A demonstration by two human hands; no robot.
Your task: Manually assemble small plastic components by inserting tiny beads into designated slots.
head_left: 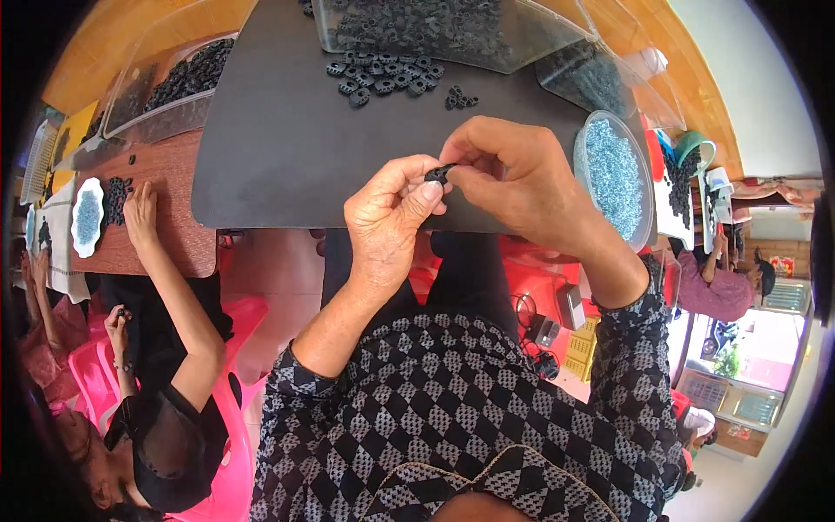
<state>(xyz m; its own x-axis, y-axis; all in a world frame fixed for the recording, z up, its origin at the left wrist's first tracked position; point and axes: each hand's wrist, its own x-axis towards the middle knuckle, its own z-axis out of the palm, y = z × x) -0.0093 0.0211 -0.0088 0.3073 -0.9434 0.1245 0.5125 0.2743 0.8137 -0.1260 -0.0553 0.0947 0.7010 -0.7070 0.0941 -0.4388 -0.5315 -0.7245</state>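
My left hand (391,209) pinches a small black plastic part (437,175) between thumb and fingers, just above the near edge of the dark grey board (287,165). My right hand (513,178) closes its thumb and forefinger on the right end of the same part. Fingers cover much of it, so its full shape is hidden. Beyond my hands, a cluster of black ring-like plastic parts (387,73) lies on the board. A smaller group of tiny black pieces (460,97) sits to its right.
A clear bin (417,35) of black parts stands at the far edge. To the right is a clear tub (619,178) of small pale-blue pieces. On the left, a co-worker's hand (140,213) rests on a brown table (174,196) beside black parts and a white dish (87,217).
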